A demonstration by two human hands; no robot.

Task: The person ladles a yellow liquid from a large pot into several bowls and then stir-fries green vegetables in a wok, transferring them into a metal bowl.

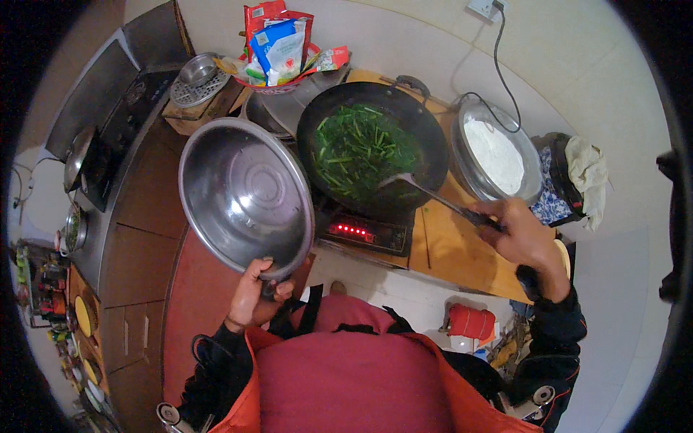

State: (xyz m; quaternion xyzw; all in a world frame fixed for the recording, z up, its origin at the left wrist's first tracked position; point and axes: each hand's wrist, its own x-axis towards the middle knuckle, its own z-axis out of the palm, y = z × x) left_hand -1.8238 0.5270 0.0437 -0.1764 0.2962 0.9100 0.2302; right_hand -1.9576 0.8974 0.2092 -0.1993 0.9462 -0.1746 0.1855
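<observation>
My left hand [254, 295] grips the near rim of a large stainless steel basin [233, 200], which is tilted so that its bare inside shows. The basin hangs just left of a black wok [373, 92]. Chopped green vegetables [368, 140] lie in liquid in the wok. My right hand [514, 233] is closed around the dark handle of a metal wok spatula [433, 195]. The spatula's blade dips into the near right part of the greens. Beneath the wok is an induction cooker [373, 233] with its red display lit.
Right of the wok stands a metal basin of white powder [495, 154], with a power cord [501, 59] hanging over it. A red basin of food packets [279, 51] is behind, left of the wok. On the left counter sit a gas hob [135, 103] and a steamer plate [200, 92].
</observation>
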